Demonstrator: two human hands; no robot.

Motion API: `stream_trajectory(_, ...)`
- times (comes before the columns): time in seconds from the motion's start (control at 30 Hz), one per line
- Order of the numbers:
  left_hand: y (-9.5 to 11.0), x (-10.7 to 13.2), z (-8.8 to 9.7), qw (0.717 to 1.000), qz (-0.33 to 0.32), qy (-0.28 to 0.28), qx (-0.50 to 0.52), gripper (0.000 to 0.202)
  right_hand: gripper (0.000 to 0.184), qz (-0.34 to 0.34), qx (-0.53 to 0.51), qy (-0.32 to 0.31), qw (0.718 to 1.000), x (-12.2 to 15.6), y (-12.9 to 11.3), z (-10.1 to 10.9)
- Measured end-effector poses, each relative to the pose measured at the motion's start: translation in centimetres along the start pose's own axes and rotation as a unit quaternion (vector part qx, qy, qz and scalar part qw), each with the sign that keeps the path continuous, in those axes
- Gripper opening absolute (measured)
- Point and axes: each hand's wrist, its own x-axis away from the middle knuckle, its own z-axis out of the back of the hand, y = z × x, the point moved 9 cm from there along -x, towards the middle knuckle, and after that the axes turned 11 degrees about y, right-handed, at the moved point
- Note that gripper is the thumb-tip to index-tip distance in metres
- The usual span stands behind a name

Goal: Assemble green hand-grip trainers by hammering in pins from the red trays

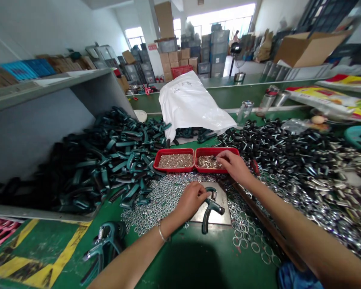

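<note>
My left hand [194, 199] is closed on a dark green hand grip strengthener [209, 210] with a coil spring. The strengthener rests over a flat metal plate [225, 202] on the green bench. Over the right red tray [232, 151], my right hand [232, 164] dips its pinched fingertips among small metal parts [209, 162]; what they hold is too small to make out. Beside it, the left red tray [174, 151] contains many tiny metal pieces. Loose metal nuts or rings [165, 196] spread around the plate.
A heap of green grip handles [123, 152] lies left, near a grey shelf [102, 86]. Black-headed screws [273, 146] and metal sleeves [343, 188] pile up right. A white sack [189, 100] stands behind the trays. Assembled strengtheners [106, 245] sit front left; a long brown bar [264, 220] lies under my right forearm.
</note>
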Motion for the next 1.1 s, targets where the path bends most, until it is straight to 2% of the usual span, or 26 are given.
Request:
stream_trajectory(0.1,-0.4,0.6,-0.3,1.000,0.005,0.016,-0.023,0.015,0.020,-0.005,-0.105,-0.055,0.993,4.0,-1.0,-0.7)
stream_trajectory(0.2,0.0,0.4,-0.5,0.999,-0.008,0.024,-0.046,0.015,0.017,-0.091,-0.149,-0.122,0.977,7.8,0.4,-2.1)
stream_trajectory(0.3,0.7,0.7,-0.8,0.995,-0.042,0.016,-0.084,0.016,0.017,-0.140,-0.164,-0.145,0.966,9.5,1.5,-3.0)
stream_trajectory(0.47,2.2,1.4,-1.9,0.973,-0.146,-0.039,-0.173,0.024,0.020,-0.084,-0.073,-0.139,0.984,8.8,0.9,-3.4)
stream_trajectory(0.6,2.0,1.2,-1.7,0.971,-0.148,-0.040,-0.183,0.024,0.020,-0.047,-0.010,-0.163,0.985,8.2,0.2,-3.6)
stream_trajectory(0.67,1.9,1.1,-1.7,0.970,-0.148,-0.037,-0.191,0.025,0.020,-0.005,0.069,-0.186,0.980,8.1,-0.4,-3.8)
stream_trajectory(0.77,2.4,1.3,-2.5,0.954,-0.191,-0.057,-0.226,0.031,0.016,0.078,0.186,-0.204,0.958,8.1,-1.8,-4.3)
stream_trajectory(0.87,3.1,2.2,-3.1,0.940,-0.224,-0.082,-0.244,0.037,0.017,0.118,0.205,-0.213,0.948,8.2,-3.0,-5.1)
stream_trajectory(1.0,3.8,4.4,-2.6,0.945,-0.200,-0.076,-0.245,0.044,0.010,0.128,0.218,-0.224,0.941,8.6,-2.8,-4.5)
stream_trajectory(1.1,3.6,5.9,-1.9,0.958,-0.142,-0.049,-0.244,0.057,0.016,0.082,0.284,-0.168,0.940,9.1,-0.9,-1.5)
